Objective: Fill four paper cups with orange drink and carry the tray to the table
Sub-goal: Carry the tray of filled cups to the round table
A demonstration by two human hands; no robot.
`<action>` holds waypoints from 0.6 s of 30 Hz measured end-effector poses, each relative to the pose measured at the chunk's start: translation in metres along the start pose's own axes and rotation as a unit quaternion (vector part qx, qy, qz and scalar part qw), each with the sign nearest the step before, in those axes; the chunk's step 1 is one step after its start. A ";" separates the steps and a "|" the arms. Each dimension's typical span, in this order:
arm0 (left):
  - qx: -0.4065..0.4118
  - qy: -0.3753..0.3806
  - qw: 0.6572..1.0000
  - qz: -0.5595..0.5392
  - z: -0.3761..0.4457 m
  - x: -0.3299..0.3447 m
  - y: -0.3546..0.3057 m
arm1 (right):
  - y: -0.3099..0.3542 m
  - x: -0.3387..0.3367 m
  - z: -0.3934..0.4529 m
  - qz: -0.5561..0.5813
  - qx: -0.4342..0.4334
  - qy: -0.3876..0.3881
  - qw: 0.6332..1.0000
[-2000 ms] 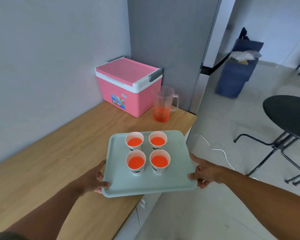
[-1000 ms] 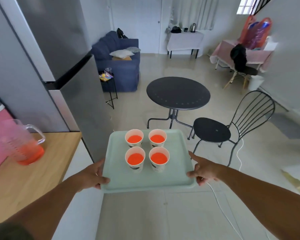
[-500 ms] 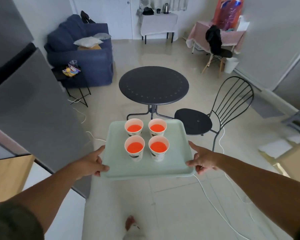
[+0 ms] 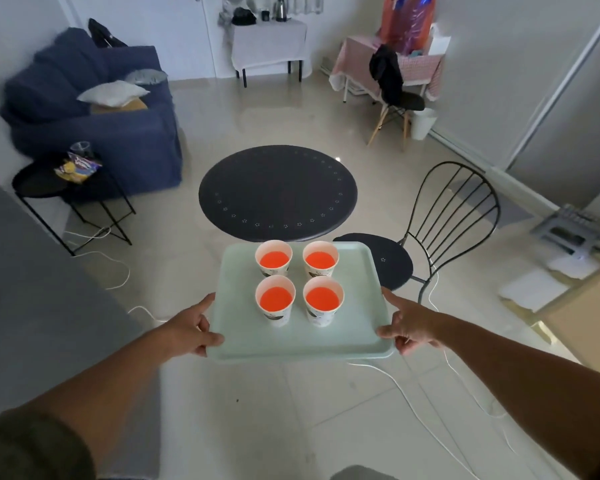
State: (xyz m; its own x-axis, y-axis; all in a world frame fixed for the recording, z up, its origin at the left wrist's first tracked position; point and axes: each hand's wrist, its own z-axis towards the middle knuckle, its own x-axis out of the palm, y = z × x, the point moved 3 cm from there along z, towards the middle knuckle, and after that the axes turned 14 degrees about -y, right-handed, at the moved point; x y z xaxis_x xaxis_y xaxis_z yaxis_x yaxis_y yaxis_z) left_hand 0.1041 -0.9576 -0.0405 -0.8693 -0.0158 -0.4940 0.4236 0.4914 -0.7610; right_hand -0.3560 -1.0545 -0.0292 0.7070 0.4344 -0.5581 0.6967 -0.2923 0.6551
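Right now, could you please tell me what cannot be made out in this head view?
- Fingers of the left hand and right hand: under the tray.
- Prints on the paper cups: too small.
- Round table legs: hidden by its top and the tray.

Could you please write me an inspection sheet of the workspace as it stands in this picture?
Surface: round black table ahead, top bare.
Job's things: pale green tray held in the air, short of the table; four paper cups upright in a two-by-two block, all holding orange drink.
Clutter: snack bag and a clear cup on the black side table.
Grippers: left hand grips the tray's left edge; right hand grips its right edge.
Cables: white cable trails across the floor under the tray and by the chair; another lies near the side table.
Surroundings: black wire chair right of the table, blue sofa to the left.
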 end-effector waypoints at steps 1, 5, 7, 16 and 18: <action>-0.003 0.003 1.000 0.006 0.012 -0.002 -0.004 | 0.004 -0.002 0.009 0.000 0.000 0.003 1.000; -0.015 0.003 1.000 0.010 0.066 -0.008 -0.018 | 0.020 -0.014 0.062 0.015 -0.008 0.016 1.000; -0.020 0.000 1.000 0.015 0.087 -0.007 -0.026 | 0.027 -0.021 0.087 0.011 -0.015 0.018 1.000; -0.050 -0.038 0.998 0.022 0.198 -0.012 -0.067 | 0.080 -0.063 0.222 -0.002 -0.026 0.050 0.998; -0.051 -0.045 0.997 0.031 0.221 -0.015 -0.073 | 0.092 -0.071 0.249 0.001 -0.024 0.055 0.998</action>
State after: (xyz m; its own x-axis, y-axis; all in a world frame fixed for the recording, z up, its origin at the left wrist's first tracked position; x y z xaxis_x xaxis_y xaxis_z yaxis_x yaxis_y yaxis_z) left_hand 0.1420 -1.1856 -0.0704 -0.8145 -0.0585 -0.5772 0.4430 0.5797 -0.6839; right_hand -0.3114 -1.3242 -0.0560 0.6889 0.5254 -0.4994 0.6869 -0.2532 0.6812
